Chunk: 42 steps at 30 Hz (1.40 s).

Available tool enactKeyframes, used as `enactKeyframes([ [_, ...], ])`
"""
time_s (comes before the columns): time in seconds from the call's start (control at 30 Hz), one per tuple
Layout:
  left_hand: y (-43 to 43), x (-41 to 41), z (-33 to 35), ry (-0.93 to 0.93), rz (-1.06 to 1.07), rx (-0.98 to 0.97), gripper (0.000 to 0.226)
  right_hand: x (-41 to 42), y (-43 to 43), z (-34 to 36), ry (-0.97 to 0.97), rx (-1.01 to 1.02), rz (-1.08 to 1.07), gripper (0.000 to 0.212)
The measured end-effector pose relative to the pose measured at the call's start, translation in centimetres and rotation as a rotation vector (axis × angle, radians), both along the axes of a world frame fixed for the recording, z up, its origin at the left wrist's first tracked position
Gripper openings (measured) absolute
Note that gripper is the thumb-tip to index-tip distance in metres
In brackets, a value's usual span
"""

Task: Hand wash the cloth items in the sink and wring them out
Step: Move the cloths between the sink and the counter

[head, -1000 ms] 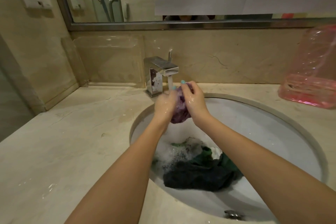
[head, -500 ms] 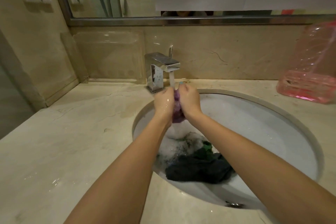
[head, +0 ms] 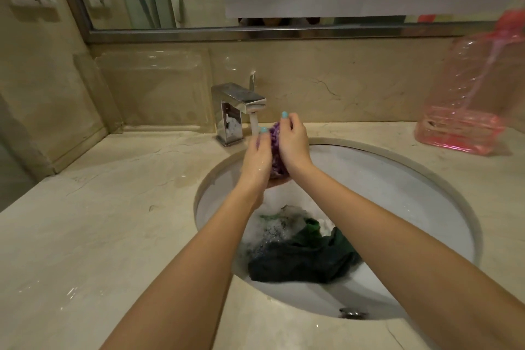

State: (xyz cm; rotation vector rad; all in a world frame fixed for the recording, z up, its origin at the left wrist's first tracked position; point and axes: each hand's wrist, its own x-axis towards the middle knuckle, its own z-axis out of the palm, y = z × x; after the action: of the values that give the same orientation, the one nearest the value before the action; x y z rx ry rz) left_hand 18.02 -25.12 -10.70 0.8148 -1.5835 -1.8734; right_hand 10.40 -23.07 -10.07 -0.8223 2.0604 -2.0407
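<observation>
A small purple cloth (head: 275, 150) is squeezed between my two hands over the back of the white sink (head: 412, 193), just beside the running stream from the chrome faucet (head: 238, 105). My left hand (head: 257, 156) presses and grips it from the left, my right hand (head: 294, 142) grips it from the right with the thumb on top. Most of the cloth is hidden between the palms. Dark green and black cloth items (head: 304, 258) lie in soapy foam at the bottom of the sink.
A pink transparent plastic jug (head: 471, 111) stands on the marble counter (head: 99, 221) at the back right. A mirror runs along the wall above. The sink's overflow fitting (head: 353, 313) sits at the near rim. Wall sockets are at the upper left.
Both hands rubbed the purple cloth together under the faucet, closing tight on it, then shifting slightly right of the stream with more cloth showing at the top.
</observation>
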Motion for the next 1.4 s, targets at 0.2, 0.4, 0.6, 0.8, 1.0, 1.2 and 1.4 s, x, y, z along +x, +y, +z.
enactKeyframes([
  [0.2,-2.7,0.0,-0.8,0.002,0.176,-0.212,0.011,2.1,0.6,-2.2,-0.04,0.153,0.245,0.028],
  [0.4,-3.4,-0.6,0.0,-0.052,0.29,-0.396,0.024,2.6,-0.5,-1.3,-0.192,0.084,0.23,0.026],
  [0.6,-2.9,0.0,0.4,-0.101,0.283,-0.258,0.035,3.2,0.8,-0.6,-0.233,0.15,0.258,0.035],
  [0.8,-2.2,2.1,0.7,-0.14,0.051,-0.29,0.022,3.0,4.1,2.0,0.115,0.555,0.317,0.035],
  [1.0,-7.0,6.8,5.3,-0.085,0.03,-0.706,0.016,3.7,4.7,4.4,0.11,0.355,0.547,0.018],
  [1.2,-11.8,12.2,4.9,-0.311,0.2,-1.009,0.016,8.9,-2.9,3.9,0.35,0.375,0.542,0.016],
  [1.4,-12.2,15.8,0.6,-0.692,0.04,-1.126,0.053,9.6,-1.5,2.2,0.781,0.671,0.629,0.038],
])
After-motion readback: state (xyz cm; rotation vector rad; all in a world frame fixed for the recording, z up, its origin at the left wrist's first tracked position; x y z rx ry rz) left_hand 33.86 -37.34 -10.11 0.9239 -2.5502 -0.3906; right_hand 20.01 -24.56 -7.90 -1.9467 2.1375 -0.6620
